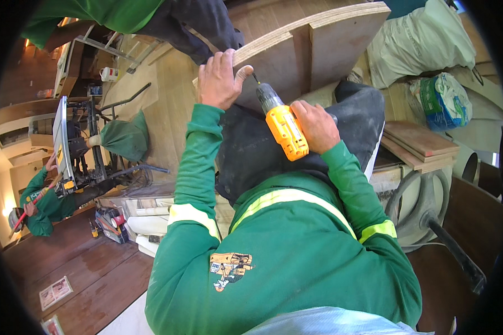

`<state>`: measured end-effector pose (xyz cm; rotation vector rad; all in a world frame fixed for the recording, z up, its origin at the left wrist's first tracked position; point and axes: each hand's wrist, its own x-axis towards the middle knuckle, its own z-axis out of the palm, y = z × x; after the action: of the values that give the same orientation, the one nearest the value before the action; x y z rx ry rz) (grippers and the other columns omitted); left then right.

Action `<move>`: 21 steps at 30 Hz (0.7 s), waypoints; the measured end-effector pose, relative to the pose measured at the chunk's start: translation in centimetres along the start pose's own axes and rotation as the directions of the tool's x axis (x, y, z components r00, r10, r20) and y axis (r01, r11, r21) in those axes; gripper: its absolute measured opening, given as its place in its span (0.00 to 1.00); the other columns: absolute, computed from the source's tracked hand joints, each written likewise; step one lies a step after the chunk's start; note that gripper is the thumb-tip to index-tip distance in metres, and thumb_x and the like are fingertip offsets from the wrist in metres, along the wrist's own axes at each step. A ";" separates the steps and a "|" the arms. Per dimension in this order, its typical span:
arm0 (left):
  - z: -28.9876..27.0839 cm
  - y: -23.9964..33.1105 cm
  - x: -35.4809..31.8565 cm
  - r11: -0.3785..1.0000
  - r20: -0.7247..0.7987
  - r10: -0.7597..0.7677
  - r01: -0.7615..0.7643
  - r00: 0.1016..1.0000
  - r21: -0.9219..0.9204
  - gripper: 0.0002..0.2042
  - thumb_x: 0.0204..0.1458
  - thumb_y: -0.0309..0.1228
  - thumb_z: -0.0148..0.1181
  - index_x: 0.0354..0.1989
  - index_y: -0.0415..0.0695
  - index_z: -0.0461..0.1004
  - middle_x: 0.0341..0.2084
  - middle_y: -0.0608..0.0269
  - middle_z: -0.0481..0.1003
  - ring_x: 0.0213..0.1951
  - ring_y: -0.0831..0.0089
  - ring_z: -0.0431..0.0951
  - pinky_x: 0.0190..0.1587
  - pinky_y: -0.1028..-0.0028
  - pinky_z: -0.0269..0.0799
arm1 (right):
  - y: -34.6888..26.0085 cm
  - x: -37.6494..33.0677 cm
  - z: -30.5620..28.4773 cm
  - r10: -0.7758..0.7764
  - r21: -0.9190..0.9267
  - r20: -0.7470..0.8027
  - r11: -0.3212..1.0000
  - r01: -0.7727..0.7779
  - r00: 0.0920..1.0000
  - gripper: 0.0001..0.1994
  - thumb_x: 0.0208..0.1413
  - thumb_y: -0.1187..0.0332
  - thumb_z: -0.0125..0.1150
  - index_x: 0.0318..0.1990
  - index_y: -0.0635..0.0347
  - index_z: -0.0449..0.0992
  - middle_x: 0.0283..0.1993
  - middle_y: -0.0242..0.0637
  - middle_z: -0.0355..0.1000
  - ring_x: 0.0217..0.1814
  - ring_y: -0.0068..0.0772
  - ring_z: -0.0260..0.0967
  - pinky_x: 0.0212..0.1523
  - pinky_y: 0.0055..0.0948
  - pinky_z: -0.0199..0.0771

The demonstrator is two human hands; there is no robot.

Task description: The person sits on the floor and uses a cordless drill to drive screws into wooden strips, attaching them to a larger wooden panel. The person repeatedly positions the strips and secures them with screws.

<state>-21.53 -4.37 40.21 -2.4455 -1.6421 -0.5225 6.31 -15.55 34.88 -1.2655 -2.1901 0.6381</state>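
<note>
My left hand (219, 81) grips the corner of a plywood panel (341, 47), with the fingers over its edge and the thumb apart. The panel is tilted in front of my knees and has layered edges and a darker strip across its face. My right hand (317, 127) is wrapped round the handle of a yellow and black cordless drill (286, 131). The drill's thin bit points away from me, close to my left thumb. Whether the bit touches the panel, I cannot tell.
Beyond the panel stands a person in dark trousers (190, 28). Another person (44, 204) is at the far left by a table saw (61, 145). To the right lie a white sack (425, 44), a plastic bag (441, 103) and stacked wooden boards (419, 139).
</note>
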 end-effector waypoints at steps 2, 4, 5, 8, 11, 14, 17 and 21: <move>0.8 0.0 -0.1 0.999 -0.040 -0.031 0.032 0.999 0.027 0.25 0.70 0.54 0.57 0.61 0.45 0.75 0.46 0.56 0.78 0.48 0.52 0.79 0.48 0.51 0.70 | -0.5 0.2 -0.3 0.022 0.005 0.014 1.000 -0.022 1.000 0.16 0.60 0.64 0.71 0.50 0.57 0.72 0.45 0.45 0.78 0.47 0.53 0.80 0.49 0.47 0.76; 1.0 0.2 -0.3 0.999 -0.068 -0.045 0.046 0.997 0.015 0.24 0.71 0.54 0.55 0.60 0.45 0.76 0.44 0.57 0.79 0.47 0.52 0.79 0.47 0.51 0.70 | -0.7 0.1 -0.7 0.048 0.012 0.033 0.999 -0.048 0.998 0.16 0.60 0.65 0.71 0.50 0.57 0.72 0.45 0.45 0.78 0.47 0.53 0.80 0.49 0.48 0.76; 1.0 0.2 -0.3 0.999 -0.082 -0.052 0.053 0.995 0.009 0.24 0.72 0.53 0.55 0.60 0.46 0.76 0.44 0.58 0.79 0.46 0.53 0.79 0.47 0.51 0.70 | -0.8 0.3 -0.6 0.053 0.018 0.028 0.998 -0.053 0.998 0.16 0.60 0.65 0.71 0.50 0.57 0.72 0.45 0.45 0.78 0.47 0.53 0.80 0.49 0.48 0.76; 0.9 0.8 -0.2 0.996 -0.102 -0.077 0.081 0.992 0.038 0.23 0.74 0.53 0.51 0.59 0.46 0.78 0.43 0.59 0.80 0.46 0.54 0.80 0.47 0.53 0.71 | -0.9 0.1 -0.6 0.074 0.021 0.037 0.997 -0.074 0.997 0.16 0.60 0.65 0.71 0.50 0.57 0.72 0.45 0.45 0.78 0.47 0.53 0.80 0.49 0.48 0.76; 0.9 1.1 -0.1 0.994 -0.122 -0.094 0.101 0.988 0.050 0.23 0.75 0.53 0.49 0.58 0.46 0.79 0.43 0.60 0.80 0.46 0.54 0.81 0.47 0.54 0.71 | -0.5 0.4 -0.5 0.048 -0.003 0.039 0.999 -0.048 0.998 0.16 0.60 0.65 0.71 0.50 0.57 0.72 0.45 0.45 0.78 0.47 0.52 0.80 0.50 0.47 0.76; 1.2 1.1 -0.3 0.993 -0.144 -0.095 0.103 0.985 0.052 0.22 0.75 0.52 0.50 0.56 0.47 0.80 0.42 0.61 0.80 0.46 0.55 0.81 0.47 0.55 0.72 | 0.0 0.2 -0.2 0.007 -0.048 0.039 0.999 -0.005 0.999 0.16 0.60 0.66 0.71 0.50 0.57 0.72 0.45 0.45 0.78 0.48 0.52 0.80 0.51 0.47 0.76; 1.1 1.2 -0.2 0.993 -0.158 -0.102 0.109 0.982 0.038 0.21 0.74 0.51 0.51 0.55 0.47 0.81 0.41 0.61 0.80 0.45 0.55 0.81 0.47 0.55 0.72 | -0.1 0.5 -0.5 0.018 -0.051 0.059 0.999 -0.015 0.998 0.15 0.61 0.66 0.70 0.51 0.57 0.72 0.44 0.44 0.78 0.48 0.51 0.80 0.50 0.47 0.76; 1.1 1.2 -0.2 0.992 -0.167 -0.116 0.121 0.979 0.020 0.21 0.74 0.51 0.52 0.55 0.47 0.81 0.41 0.61 0.80 0.45 0.55 0.81 0.47 0.55 0.72 | -0.1 0.5 -0.5 0.021 -0.063 0.072 0.998 -0.016 0.997 0.15 0.61 0.67 0.69 0.50 0.57 0.71 0.44 0.44 0.78 0.47 0.51 0.80 0.50 0.46 0.75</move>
<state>-20.31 -4.64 39.18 -2.2259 -1.7207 -0.6925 6.36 -15.04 35.45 -1.3147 -2.2757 0.6365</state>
